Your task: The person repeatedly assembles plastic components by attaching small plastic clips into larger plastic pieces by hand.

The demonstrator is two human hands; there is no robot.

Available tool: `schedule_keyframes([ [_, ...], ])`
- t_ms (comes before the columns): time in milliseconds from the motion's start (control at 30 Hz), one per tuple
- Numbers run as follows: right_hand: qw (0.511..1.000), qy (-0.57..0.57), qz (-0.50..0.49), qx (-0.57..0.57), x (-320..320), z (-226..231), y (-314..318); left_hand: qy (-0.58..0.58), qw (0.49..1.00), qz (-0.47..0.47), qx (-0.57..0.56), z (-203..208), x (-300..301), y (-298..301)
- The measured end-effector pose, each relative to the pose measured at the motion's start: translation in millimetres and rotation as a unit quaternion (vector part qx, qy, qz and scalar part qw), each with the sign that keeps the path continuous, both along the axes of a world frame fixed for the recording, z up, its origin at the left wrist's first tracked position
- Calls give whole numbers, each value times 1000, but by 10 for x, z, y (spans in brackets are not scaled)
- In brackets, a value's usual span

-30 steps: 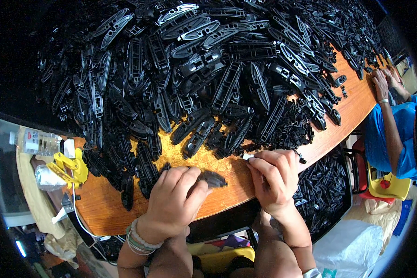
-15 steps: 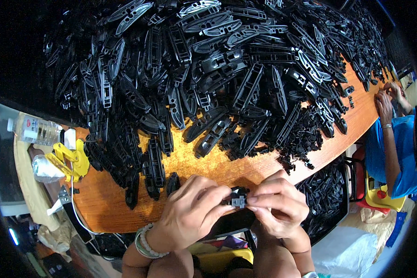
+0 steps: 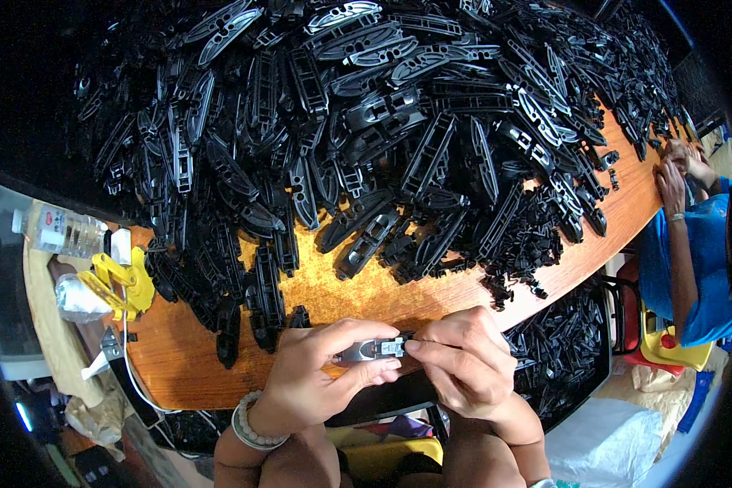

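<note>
My left hand (image 3: 321,378) and my right hand (image 3: 464,370) meet at the near edge of the wooden table (image 3: 358,285). Between their fingertips they hold one long black plastic part (image 3: 370,350), lying level. The left hand grips its left end, and the right thumb and forefinger pinch a small piece at its right end. A huge heap of the same black plastic parts (image 3: 358,122) covers the table beyond my hands. A beaded bracelet is on my left wrist.
A yellow clamp-like tool (image 3: 122,281) and a plastic water bottle (image 3: 57,232) lie at the left. More black parts fill a bin (image 3: 565,358) under the table at the right. Another person in a blue shirt (image 3: 691,244) works at the far right edge.
My hands came off the tabletop and drew together toward me. They now hold one black part between them, with the right fingers on its end piece.
</note>
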State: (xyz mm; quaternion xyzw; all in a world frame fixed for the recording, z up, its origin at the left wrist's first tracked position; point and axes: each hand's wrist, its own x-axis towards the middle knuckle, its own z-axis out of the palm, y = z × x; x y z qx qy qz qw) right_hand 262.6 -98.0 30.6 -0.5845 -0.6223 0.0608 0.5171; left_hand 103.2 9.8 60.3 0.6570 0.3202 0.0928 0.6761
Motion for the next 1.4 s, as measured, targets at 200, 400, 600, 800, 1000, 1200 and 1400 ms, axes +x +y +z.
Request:
schedule_keyframes([
  [200, 996, 81, 26, 7, 44, 1, -43, -15, 999, -15, 36, 31, 14, 15],
  [400, 999, 46, 23, -13, 2, 16, -40, -2, 1000, 1, 28, -18, -36, -25],
  [600, 987, 133, 41, -77, -8, 117, -106, -120, 964, -46, 232, 54, -83, -92],
  [800, 937, 199, 228, -175, 58, 135, -239, -20, 952, -92, 291, 368, -219, -236],
  [1000, 993, 7, 4, -116, 302, 85, -457, 83, 898, 52, 428, 43, -491, -191],
  [1200, 940, -61, -312, -124, 258, -98, -252, 204, 835, 64, 508, -40, -334, -163],
  [1400, 965, -97, -238, -47, 139, -156, -73, 153, 784, 9, 601, -104, -302, -180],
])
